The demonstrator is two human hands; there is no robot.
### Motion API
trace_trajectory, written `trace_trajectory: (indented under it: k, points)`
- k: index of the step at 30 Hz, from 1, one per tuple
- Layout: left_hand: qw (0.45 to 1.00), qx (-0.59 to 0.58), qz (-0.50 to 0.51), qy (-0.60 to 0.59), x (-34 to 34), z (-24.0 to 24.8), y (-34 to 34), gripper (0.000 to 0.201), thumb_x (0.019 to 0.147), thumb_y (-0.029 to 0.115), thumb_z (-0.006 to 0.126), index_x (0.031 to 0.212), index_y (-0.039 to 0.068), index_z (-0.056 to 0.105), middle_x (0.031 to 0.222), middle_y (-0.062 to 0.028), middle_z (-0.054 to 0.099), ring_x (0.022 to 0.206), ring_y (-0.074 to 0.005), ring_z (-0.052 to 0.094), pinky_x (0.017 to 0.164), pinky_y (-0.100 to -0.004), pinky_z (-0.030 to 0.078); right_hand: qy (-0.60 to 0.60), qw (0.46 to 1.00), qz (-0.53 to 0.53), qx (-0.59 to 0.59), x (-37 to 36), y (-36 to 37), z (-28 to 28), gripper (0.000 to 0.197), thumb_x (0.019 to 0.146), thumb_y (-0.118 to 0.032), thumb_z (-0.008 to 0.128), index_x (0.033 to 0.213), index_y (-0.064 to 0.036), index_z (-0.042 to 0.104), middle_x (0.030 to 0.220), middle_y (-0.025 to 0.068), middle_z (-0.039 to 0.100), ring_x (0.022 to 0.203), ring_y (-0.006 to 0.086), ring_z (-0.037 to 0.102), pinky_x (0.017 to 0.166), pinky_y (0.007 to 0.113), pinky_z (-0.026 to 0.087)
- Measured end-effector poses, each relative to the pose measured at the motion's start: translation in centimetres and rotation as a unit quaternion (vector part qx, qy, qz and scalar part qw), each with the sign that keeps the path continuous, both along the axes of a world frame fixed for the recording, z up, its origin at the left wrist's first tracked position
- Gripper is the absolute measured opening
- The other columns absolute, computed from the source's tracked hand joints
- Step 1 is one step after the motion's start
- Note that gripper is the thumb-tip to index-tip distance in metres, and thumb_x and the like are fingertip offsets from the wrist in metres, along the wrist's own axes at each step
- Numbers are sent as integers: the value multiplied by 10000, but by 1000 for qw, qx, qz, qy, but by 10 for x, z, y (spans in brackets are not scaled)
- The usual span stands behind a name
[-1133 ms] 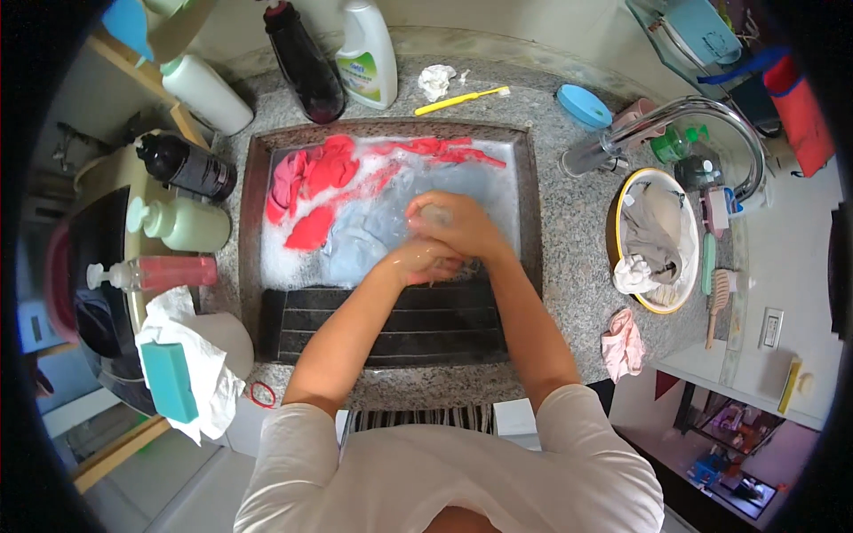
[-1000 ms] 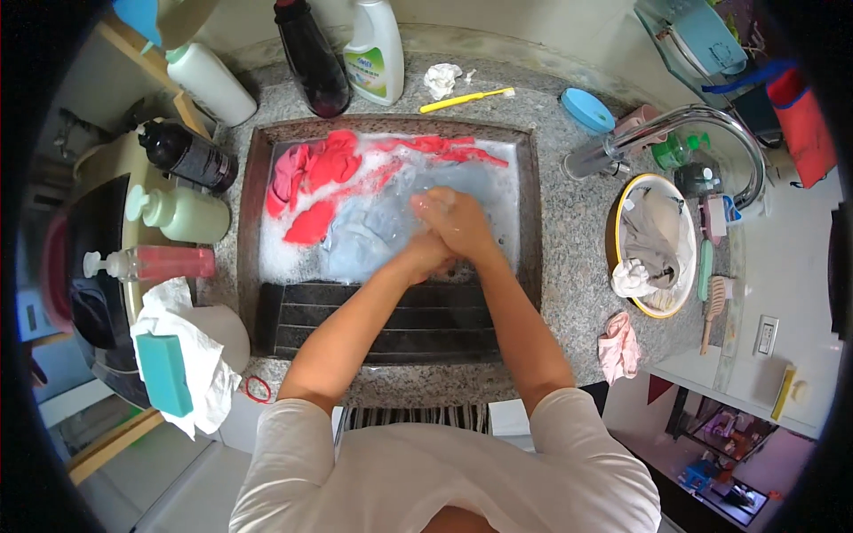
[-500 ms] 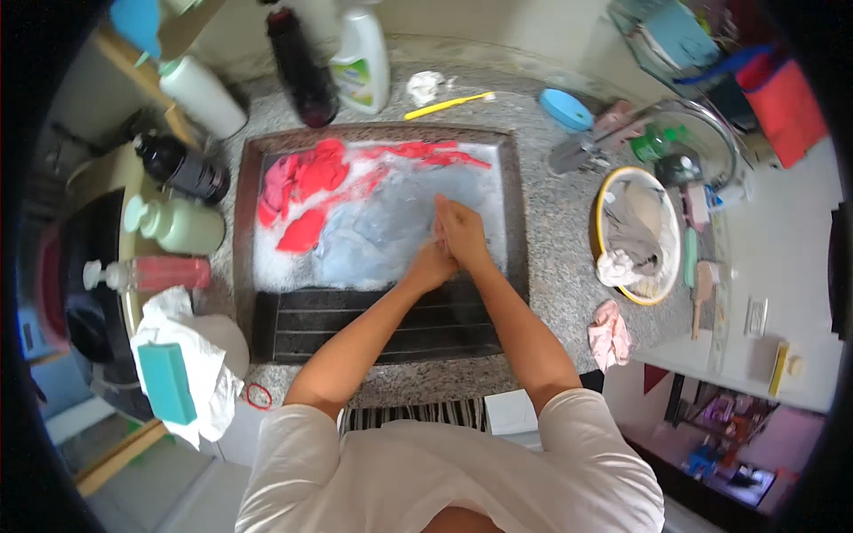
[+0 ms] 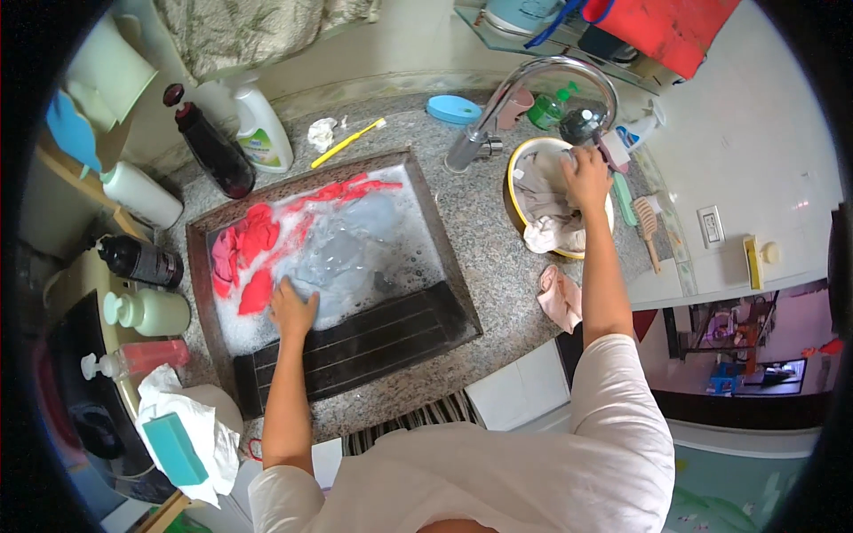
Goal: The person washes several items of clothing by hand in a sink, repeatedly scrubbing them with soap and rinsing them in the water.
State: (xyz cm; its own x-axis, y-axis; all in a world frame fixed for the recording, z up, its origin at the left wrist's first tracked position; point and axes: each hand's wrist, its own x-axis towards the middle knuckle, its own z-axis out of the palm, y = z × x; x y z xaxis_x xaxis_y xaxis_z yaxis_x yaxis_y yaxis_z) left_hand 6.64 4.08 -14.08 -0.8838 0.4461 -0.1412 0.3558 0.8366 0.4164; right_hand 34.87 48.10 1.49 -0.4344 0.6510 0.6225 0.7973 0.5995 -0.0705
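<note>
My left hand (image 4: 293, 307) is open, with its fingers spread at the near edge of the soapy water, beside the dark ribbed washboard (image 4: 355, 336). Just beyond its fingertips lies a pale grey-blue soaked cloth (image 4: 333, 265), and red cloth (image 4: 258, 229) lies along the far left part of the sink (image 4: 447, 238). Above the right side of a yellow-rimmed basin (image 4: 513, 191), my right hand (image 4: 586, 180) has its fingers bent but apart, nothing visible in them. Its fingertips are close to a pinkish-white block (image 4: 613, 150); contact is unclear. The basin contains grey and white clothes (image 4: 553, 233).
A chrome faucet (image 4: 464, 149) stands between sink and basin. A pink cloth (image 4: 560, 298) lies on the counter's near edge. Several bottles (image 4: 213, 151) line the left and far sides. A yellow toothbrush (image 4: 346, 145) lies behind the sink, a wooden-looking brush (image 4: 649, 226) to the right.
My hands were together over the sink and have separated. The left moved left toward the washboard; the right went over the basin toward the block. The view has turned to the right.
</note>
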Motion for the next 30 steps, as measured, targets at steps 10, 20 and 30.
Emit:
trace_trajectory:
  k: [10,20,30]
  points:
    - [967,89,-237,37,63,16,33,336,642,133,618,951,48,516,829,-146,592,806,-325,561,678,-443,418,-13,952,201,-229,-77,-149,-20,239,747,-164,546,963,-75,598,978,125,600,863,314,578,733,380,466]
    - [903,109,-407,90,141,57,32,316,667,80,568,971,27,499,888,-130,529,832,-272,511,698,-369,398,-155,844,291,-423,-177,-234,-181,448,739,-297,619,1074,-12,531,1018,200,571,943,340,544,818,398,435]
    - [896,320,-284,-119,129,59,-10,531,757,67,578,1246,65,372,1058,-142,506,946,-282,509,807,-360,423,458,275,139,-834,-160,-224,-104,319,839,-172,436,1078,23,516,1061,151,567,989,285,537,897,405,404]
